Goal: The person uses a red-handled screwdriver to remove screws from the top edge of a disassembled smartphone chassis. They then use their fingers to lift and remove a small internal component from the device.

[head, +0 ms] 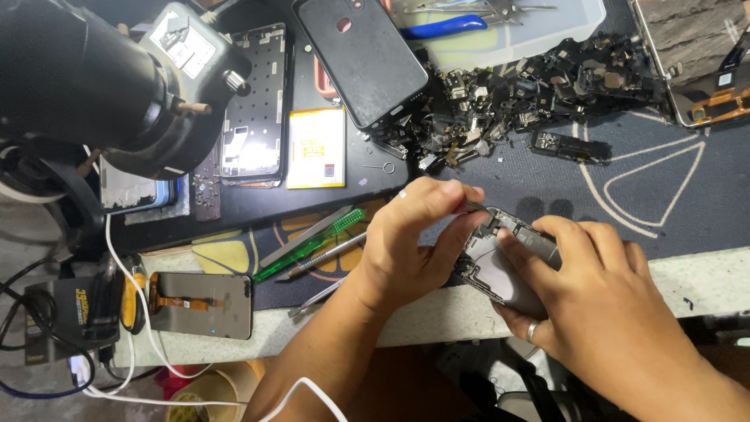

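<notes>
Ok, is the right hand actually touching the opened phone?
Touching. The head view shows the right hand wrapped around the opened phone, thumb pressed on its inner face, fingers underneath.

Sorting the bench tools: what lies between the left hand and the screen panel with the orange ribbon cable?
In the head view, between the left hand and the screen panel lie a green-handled screwdriver and metal tweezers.

Two hands (406,242) (594,289), one opened phone (500,266), one green screwdriver (312,242).
</notes>
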